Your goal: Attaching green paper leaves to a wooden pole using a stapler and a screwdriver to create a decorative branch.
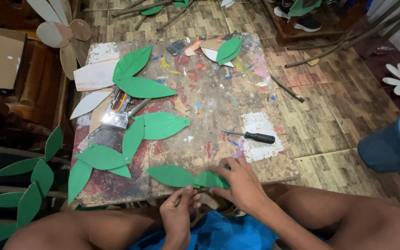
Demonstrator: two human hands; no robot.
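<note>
Green paper leaf pair (187, 177) lies at the near edge of the table (218, 102), two leaves joined tip to tip; we see the right hand (238, 181) pressing flat on the right leaf, fingers spread and curled over it, holding it down rather than pinching; left hand (178, 214) sits just below the table edge, fingers closed on something thin under the join, possibly a stick or stem, too small to tell; more green leaves (137, 76) scattered across the paint-stained top, a staple gun (116, 111) at the left among them, a screwdriver (253, 136) just beyond the right hand, apart from it; blue bucket (396, 143) on the floor at right; risks as we judge them: the pair hangs partly over the edge, so a slip of the right hand could let it slide off onto the lap; the join looks narrow and could tear or fold if the left hand pulls sideways; the screwdriver is near enough to be knocked by the right wrist.
</note>
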